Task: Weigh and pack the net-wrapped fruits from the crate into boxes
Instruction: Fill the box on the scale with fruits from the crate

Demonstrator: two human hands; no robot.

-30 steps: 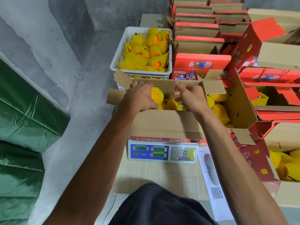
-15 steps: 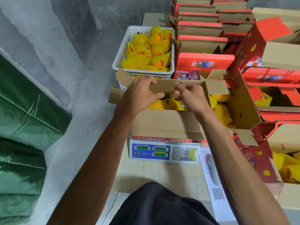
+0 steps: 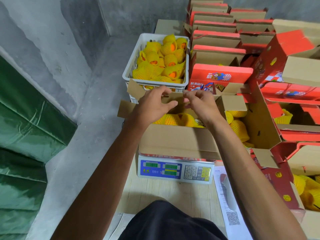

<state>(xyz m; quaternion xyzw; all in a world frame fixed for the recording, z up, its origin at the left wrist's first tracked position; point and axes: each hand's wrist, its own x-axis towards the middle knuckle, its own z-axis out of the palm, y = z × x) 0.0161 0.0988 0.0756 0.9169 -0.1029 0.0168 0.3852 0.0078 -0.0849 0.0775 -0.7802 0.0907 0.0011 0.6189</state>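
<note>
We hold both hands over the open cardboard box (image 3: 176, 139) that sits on the weighing scale (image 3: 174, 170). Our left hand (image 3: 153, 105) hovers with fingers loosely curled near the far flap (image 3: 170, 98), thumb stretched toward the middle, and we cannot tell whether it touches the cardboard. Our right hand (image 3: 201, 103) has its fingertips bunched at the same flap's edge; whether they actually pinch it is not clear. Inside the box lie net-wrapped fruits (image 3: 178, 119) in yellow foam mesh. The white crate (image 3: 155, 84) stands just beyond the box, filled with more wrapped fruit. The scale rests on the pale wooden counter (image 3: 164, 193), with a printed sheet (image 3: 226, 196) bearing a QR code beside it. To our right, red gift boxes (image 3: 220, 73) are stacked, and another open carton (image 3: 259, 122) holds fruit.
</note>
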